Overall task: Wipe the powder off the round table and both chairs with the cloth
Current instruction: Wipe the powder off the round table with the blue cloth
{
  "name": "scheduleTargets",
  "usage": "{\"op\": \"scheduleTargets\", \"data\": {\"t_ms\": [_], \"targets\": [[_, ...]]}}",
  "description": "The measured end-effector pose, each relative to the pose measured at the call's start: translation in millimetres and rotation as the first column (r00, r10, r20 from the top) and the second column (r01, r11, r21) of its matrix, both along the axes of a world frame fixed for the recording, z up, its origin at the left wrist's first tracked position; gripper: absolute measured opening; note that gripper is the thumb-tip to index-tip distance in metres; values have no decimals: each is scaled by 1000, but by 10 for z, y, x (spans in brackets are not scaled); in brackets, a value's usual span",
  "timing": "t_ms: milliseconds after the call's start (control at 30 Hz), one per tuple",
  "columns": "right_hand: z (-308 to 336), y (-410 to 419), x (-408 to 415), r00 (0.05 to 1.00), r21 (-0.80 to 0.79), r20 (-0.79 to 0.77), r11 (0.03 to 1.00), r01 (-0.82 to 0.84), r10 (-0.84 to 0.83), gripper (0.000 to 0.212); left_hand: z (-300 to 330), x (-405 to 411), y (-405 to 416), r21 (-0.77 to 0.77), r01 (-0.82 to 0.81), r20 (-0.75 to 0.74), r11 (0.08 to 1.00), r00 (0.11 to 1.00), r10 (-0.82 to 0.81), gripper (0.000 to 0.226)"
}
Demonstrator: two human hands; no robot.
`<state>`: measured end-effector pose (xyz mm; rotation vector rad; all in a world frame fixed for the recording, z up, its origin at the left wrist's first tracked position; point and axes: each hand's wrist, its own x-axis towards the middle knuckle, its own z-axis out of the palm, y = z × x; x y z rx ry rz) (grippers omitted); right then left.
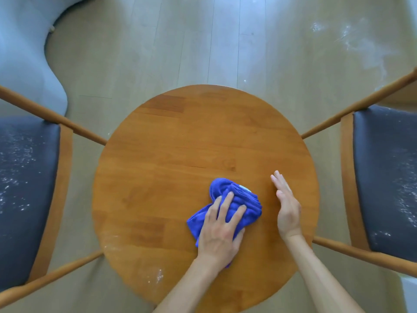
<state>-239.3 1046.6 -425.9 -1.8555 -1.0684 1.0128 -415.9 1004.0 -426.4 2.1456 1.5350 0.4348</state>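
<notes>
A round wooden table fills the middle of the view. My left hand presses a bunched blue cloth flat on its near half, fingers spread over the fabric. Just right of the cloth, my right hand stands on its edge on the tabletop, fingers straight and together. A little white powder lies near the table's front left rim. The left chair and the right chair have dark seats speckled with powder.
Both chairs' wooden arms reach in to the table's sides. A pale grey upholstered shape curves across the floor at the far left. White powder smears mark the wood floor at the far right.
</notes>
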Motion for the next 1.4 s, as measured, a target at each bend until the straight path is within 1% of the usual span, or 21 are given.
{"op": "scheduleTargets", "data": {"t_ms": [133, 200, 233, 300, 400, 467, 533, 600, 633, 700, 767, 833, 867, 933, 1000, 1067, 1167, 1233, 1300, 1333, 1400], "targets": [[5, -122, 206, 997, -14, 70, 1000, 26, -25, 52, 40, 151, 550, -16, -157, -28, 987, 987, 157, 52], [-33, -111, 179, 998, -7, 51, 999, 31, -31, 52, 94, 308, 750, -26, -235, -53, 972, 971, 233, 53], [-49, -96, 166, 998, -1, 32, 999, 52, -52, 52, 108, 394, 782, -20, -196, -83, 980, 977, 194, 53], [-81, -77, 164, 996, 18, 7, 996, 90, -90, 53, 86, 496, 721, 23, 25, -102, 999, 995, -23, 54], [-108, -104, 214, 995, 31, -3, 994, 101, -101, 52, 56, 331, 413, 59, 376, -92, 925, 924, -370, 55], [-106, -137, 249, 997, 9, 48, 998, 57, -57, 51, 44, -21, 218, 76, 453, -92, 888, 890, -446, 55], [-100, -159, 275, 989, -33, 148, 999, -17, 21, 51, 10, -548, 61, 73, 428, -68, 901, 903, -424, 57], [-105, -161, 279, 955, -65, 274, 993, -99, 113, 53, -55, -1187, -89, 64, 305, -83, 950, 950, -300, 59], [-114, -158, 269, 930, -76, 336, 989, -129, 148, 55, -85, -1496, -174, 39, 185, -83, 982, 980, -181, 57], [-148, -150, 234, 853, -113, 477, 978, -177, 210, 61, -113, -1915, -422, -20, -180, -63, 983, 982, 178, 52], [-195, -158, 199, 741, -176, 615, 962, -206, 271, 64, -146, -1977, -737, -15, -537, -89, 843, 841, 534, 54], [-230, -163, 173, 658, -239, 676, 943, -230, 332, 66, -158, -1786, -1018, 32, -702, -114, 711, 704, 701, 56], [-239, -168, 162, 636, -258, 687, 936, -239, 352, 68, -152, -1635, -1138, 56, -701, -106, 711, 704, 702, 54], [-241, -179, 150, 619, -271, 694, 930, -249, 368, 69, -124, -1245, -1322, 108, -597, -76, 795, 792, 605, 44], [-222, -184, 148, 647, -263, 670, 931, -252, 364, 69, -64, -738, -1420, 103, -425, -75, 899, 898, 434, 38], [-195, -170, 166, 727, -227, 600, 942, -245, 334, 69, -2, -187, -1415, 89, -181, -72, 979, 980, 188, 36], [-155, -136, 207, 835, -164, 474, 960, -228, 279, 62, 18, 327, -1080, 105, 140, -72, 985, 989, -132, 27], [-131, -135, 225, 867, -143, 429, 967, -213, 254, 57, 14, 294, -791, 94, 275, -54, 957, 961, -271, 33], [-112, -138, 227, 886, -139, 394, 969, -204, 243, 56, 5, -30, -541, 84, 267, -22, 960, 964, -266, 43], [-103, -139, 228, 894, -145, 376, 969, -202, 243, 56, -10, -270, -413, 80, 190, -13, 979, 982, -190, 44], [-93, -146, 225, 903, -162, 347, 965, -206, 251, 57, -66, -841, -135, 69, -71, -11, 995, 997, 72, 45]]}}
